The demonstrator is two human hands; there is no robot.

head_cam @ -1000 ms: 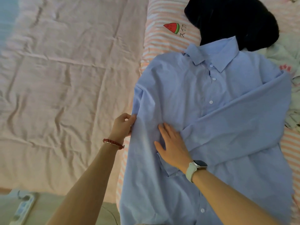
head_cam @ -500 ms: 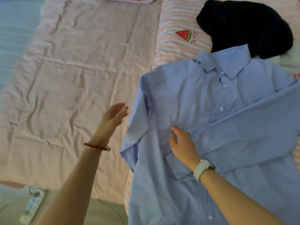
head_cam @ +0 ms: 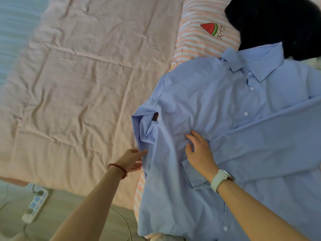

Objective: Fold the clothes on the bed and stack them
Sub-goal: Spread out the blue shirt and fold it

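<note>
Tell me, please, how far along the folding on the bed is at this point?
Done: one sleeve of the blue shirt lies folded across its front. In hand: the right hand presses the shirt flat while the left hand reaches its bunched side edge. Left: the rest of the shirt's folds, the unfolded dark garment, and stacking; no stack is visible.

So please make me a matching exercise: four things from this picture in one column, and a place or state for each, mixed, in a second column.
1. blue shirt
2. dark garment
3. right hand
4. power strip

a. on the floor beside the bed
b. pressing flat on the shirt front
c. spread out, buttoned, one sleeve folded across
d. bunched beyond the collar

Pairs: 1-c, 2-d, 3-b, 4-a
</note>
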